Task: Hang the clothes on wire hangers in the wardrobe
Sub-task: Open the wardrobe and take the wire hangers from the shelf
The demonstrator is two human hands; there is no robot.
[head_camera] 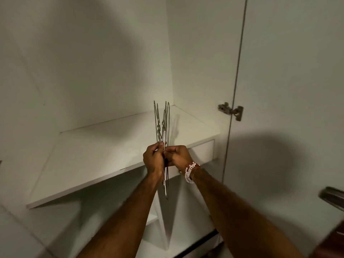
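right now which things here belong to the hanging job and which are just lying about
Job: wire hangers, gripped by left hand and right hand; wardrobe shelf.
Lying about: door hinge; bead bracelets; blurred metal piece at right edge.

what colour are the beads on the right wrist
The beads are pink, white and red; head view.

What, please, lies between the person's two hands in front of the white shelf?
In the head view, a bundle of wire hangers stands edge-on between the left hand and right hand. Both hands grip it, and nothing else lies between them.
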